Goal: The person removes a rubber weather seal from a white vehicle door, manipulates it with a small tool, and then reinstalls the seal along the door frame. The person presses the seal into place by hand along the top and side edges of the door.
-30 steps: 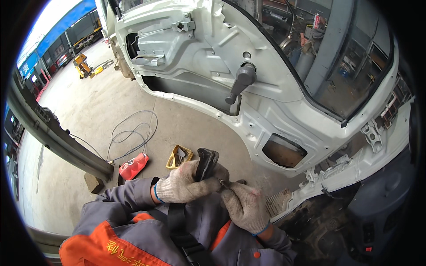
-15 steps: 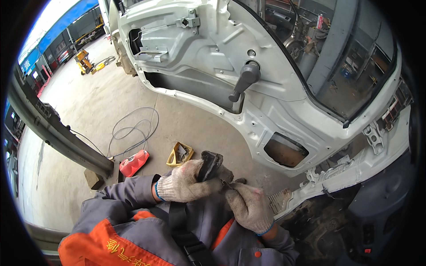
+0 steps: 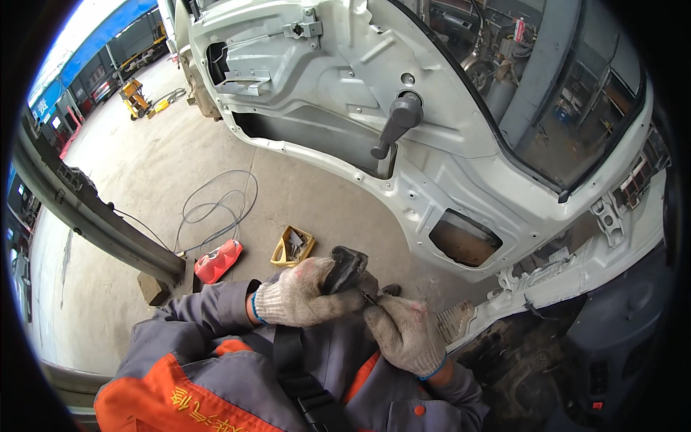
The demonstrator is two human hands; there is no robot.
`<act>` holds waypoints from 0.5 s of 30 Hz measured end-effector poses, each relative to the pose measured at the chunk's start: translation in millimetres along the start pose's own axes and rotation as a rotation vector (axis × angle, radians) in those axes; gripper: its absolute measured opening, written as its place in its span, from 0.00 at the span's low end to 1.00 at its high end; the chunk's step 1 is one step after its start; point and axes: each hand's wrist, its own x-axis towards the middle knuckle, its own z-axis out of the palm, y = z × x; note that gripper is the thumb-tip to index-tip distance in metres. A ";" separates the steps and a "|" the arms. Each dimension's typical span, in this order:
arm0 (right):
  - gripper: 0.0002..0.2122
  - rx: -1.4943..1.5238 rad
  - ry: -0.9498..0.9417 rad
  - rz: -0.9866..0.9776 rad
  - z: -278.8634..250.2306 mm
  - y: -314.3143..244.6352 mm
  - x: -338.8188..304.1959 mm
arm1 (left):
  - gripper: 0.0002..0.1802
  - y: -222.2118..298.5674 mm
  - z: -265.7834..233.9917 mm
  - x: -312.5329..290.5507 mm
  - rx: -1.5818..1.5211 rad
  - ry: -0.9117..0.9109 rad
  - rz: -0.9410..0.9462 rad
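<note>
My left hand [image 3: 306, 297], in a pale knitted work glove, is closed round a black moulded part [image 3: 347, 269] with a hollow, folded end that sticks up past the fingers. Against it, the gloved fingers of my right hand [image 3: 407, 333] are pinched together. A thin dark tip shows between the two hands, too small to name. The lower side of the black part is hidden behind the gloves. Beyond my hands stands an opened, bare white vehicle door [image 3: 461, 169], with a grey window crank [image 3: 399, 124] fitted on its inner panel.
A yellow tray [image 3: 308, 249] of small metal pieces and a red plastic object [image 3: 219, 261] lie on the concrete floor. Behind them a grey hose [image 3: 252, 194] is coiled. A steel post [image 3: 101, 216] rises at left. The door sill [image 3: 554, 294] runs along my right.
The black part has turned and shifted very slightly to the right in my left hand. My right hand keeps its pinch at almost the same spot.
</note>
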 end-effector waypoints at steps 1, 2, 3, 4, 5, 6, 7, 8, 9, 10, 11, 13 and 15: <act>0.12 0.029 -0.015 0.026 -1.0 -0.6 -0.1 | 0.16 0.3 0.0 0.0 -0.013 0.003 0.009; 0.13 0.057 -0.030 0.052 -2.7 -1.7 -0.4 | 0.16 0.4 -0.1 0.0 -0.026 0.007 0.017; 0.13 0.086 -0.045 0.078 -3.8 -2.3 -0.9 | 0.16 0.2 -0.4 -0.4 -0.018 0.002 0.013; 0.13 0.082 -0.038 0.071 -3.6 -2.1 -0.9 | 0.16 -0.3 -1.2 -0.9 -0.011 -0.002 0.008; 0.13 0.079 -0.031 0.064 -3.3 -1.6 -1.0 | 0.16 -0.5 -1.7 -1.2 -0.003 -0.006 0.003; 0.13 0.075 -0.024 0.057 -2.9 -1.3 -0.9 | 0.16 -0.2 -1.8 -0.7 0.001 -0.005 0.008; 0.13 0.074 -0.013 0.047 -2.6 -1.3 -1.1 | 0.16 0.7 -1.8 -0.2 0.005 -0.004 0.012; 0.14 0.073 -0.002 0.036 -2.2 -1.3 -1.4 | 0.16 1.9 -1.8 0.3 0.009 -0.004 0.017; 0.14 0.073 0.009 0.026 -1.9 -1.3 -1.6 | 0.14 4.0 -1.4 1.0 -0.005 -0.001 0.010; 0.14 0.076 0.009 0.026 -1.7 -1.3 -1.4 | 0.13 6.9 -0.8 1.7 -0.019 0.002 0.004; 0.14 0.079 0.009 0.027 -1.6 -1.5 -0.9 | 0.12 8.8 -0.6 2.3 -0.034 0.005 -0.003; 0.15 0.106 -0.025 0.051 -2.6 -1.8 0.1 | 0.12 10.5 -1.2 2.1 -0.016 -0.006 -0.006; 0.16 0.152 -0.092 0.100 -5.2 -1.3 1.3 | 0.13 9.7 -1.2 1.8 0.010 -0.011 0.007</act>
